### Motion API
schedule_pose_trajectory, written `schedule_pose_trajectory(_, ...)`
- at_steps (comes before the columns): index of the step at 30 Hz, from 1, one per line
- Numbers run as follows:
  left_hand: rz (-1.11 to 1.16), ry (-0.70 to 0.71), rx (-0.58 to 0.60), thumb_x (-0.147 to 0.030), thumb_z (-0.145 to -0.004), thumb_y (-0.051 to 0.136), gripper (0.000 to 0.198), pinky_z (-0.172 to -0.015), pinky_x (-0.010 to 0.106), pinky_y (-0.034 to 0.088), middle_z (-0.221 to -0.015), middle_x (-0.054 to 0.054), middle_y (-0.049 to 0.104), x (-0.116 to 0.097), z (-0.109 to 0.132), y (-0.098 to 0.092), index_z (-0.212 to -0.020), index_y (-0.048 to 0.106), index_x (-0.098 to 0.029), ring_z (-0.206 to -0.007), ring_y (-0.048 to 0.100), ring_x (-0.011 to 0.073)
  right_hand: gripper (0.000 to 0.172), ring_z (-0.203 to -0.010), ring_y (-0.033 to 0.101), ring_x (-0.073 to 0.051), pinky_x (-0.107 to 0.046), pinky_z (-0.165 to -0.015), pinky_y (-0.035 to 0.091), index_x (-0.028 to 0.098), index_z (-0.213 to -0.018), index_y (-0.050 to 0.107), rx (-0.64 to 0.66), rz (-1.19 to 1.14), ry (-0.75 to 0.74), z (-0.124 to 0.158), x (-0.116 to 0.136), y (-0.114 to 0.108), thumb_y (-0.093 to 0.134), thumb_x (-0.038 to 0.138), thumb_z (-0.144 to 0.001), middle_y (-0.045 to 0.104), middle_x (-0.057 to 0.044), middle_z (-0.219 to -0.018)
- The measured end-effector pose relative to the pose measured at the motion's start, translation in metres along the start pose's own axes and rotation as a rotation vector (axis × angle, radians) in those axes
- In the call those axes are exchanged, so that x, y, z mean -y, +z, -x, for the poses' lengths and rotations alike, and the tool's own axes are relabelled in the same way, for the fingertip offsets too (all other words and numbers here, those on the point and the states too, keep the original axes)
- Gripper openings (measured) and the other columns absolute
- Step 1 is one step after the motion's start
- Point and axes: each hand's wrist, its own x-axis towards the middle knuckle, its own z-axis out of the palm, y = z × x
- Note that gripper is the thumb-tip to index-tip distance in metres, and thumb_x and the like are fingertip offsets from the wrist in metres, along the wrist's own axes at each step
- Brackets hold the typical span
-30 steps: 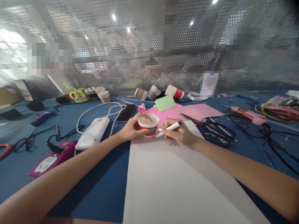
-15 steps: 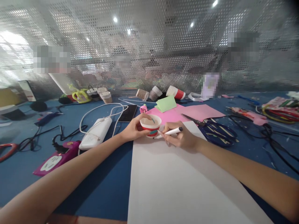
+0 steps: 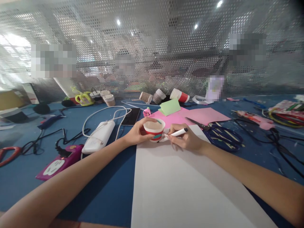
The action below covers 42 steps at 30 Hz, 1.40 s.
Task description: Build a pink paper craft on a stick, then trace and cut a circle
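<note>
A small red and white paper cup (image 3: 154,126) stands at the far end of a large white sheet (image 3: 180,177). My left hand (image 3: 139,131) is wrapped round the cup's left side, thumb in front and fingers at the rim. Between the fingers of my right hand (image 3: 184,137) is a white marker (image 3: 178,132) with a black end, its other end pointing left at the cup's lower right side. Whether the marker's tip touches the cup cannot be made out. Pink paper (image 3: 206,114) and a folded green paper (image 3: 170,107) lie just behind.
Dark-handled scissors (image 3: 224,136) lie right of the sheet, near a pink glue gun (image 3: 257,119) and cables. To the left are a white power bank (image 3: 99,136), a phone (image 3: 131,116) and a purple power strip (image 3: 60,162). Stacked cups (image 3: 180,95) lie by the perforated screen.
The view has shifted slightly. The cup seems turned a little in my left hand, with more of its green mark showing in front. My right hand still holds the marker beside it.
</note>
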Motion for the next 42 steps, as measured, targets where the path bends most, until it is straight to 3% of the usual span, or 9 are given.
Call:
schedule_pose_trajectory(8,0.019,-0.036,0.004,-0.030,-0.066,0.077,0.052,-0.084,0.036,0.048,-0.109,0.014,0.063,0.002,0.001,-0.001,-0.111,0.056,-0.014,-0.098,0.062,0.0261,0.022,-0.036,0.048,-0.009,-0.020,-0.034,0.035,0.020,-0.068,0.048,-0.001,-0.120,0.126,-0.002,-0.006,-0.004,0.062,0.032,-0.080,0.059,0.003,-0.050)
schedule_pose_trajectory(16,0.061,-0.050,0.000,-0.030,-0.066,0.077,0.051,-0.083,0.036,0.049,-0.109,0.014,0.064,0.003,0.002,-0.001,-0.110,0.057,-0.014,-0.096,0.062,0.0256,0.030,-0.036,0.050,-0.009,-0.018,-0.032,0.034,0.019,-0.065,0.048,-0.066,-0.245,0.272,-0.009,-0.011,-0.007,0.071,0.038,-0.071,0.059,0.003,-0.048)
schedule_pose_trajectory(42,-0.026,-0.053,-0.011,-0.037,-0.065,0.077,0.054,-0.089,0.038,0.046,-0.110,0.014,0.061,0.003,-0.001,-0.003,-0.111,0.058,-0.015,-0.101,0.059,0.0268,0.031,-0.032,0.046,-0.009,-0.019,-0.030,0.032,0.019,-0.059,0.048,-0.204,-0.459,0.387,-0.025,-0.022,-0.009,0.076,0.033,-0.062,0.058,0.002,-0.043)
